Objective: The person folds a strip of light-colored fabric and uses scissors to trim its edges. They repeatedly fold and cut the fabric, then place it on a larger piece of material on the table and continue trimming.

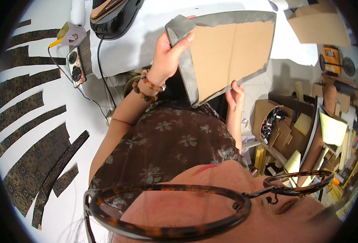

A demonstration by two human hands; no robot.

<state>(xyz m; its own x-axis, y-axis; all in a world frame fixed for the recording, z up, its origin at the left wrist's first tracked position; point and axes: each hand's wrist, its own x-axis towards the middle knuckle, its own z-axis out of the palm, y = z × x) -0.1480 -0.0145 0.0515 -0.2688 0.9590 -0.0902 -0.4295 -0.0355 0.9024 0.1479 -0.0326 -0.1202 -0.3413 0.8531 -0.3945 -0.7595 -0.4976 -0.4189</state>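
Observation:
Both my hands hold up a tan cardboard panel (233, 52) with grey fabric folded over its edges. My left hand (168, 56), with bead bracelets (146, 87) at the wrist, grips the panel's upper left corner. Its thumb presses on the grey fabric border (187, 69) and its fingers go behind. Lower on the right side, my right hand (235, 96) pinches the bottom edge, thumb and fingertips at the grey border. The panel is tilted, and its far face is hidden.
A white-covered table (146, 44) carries a black rounded object (116, 22) with a cord. To the left are a phone-like device (75, 67), a small open box (70, 35) and dark patterned fabric strips (41, 158). Cardboard scraps (282, 135) and rolls crowd the right.

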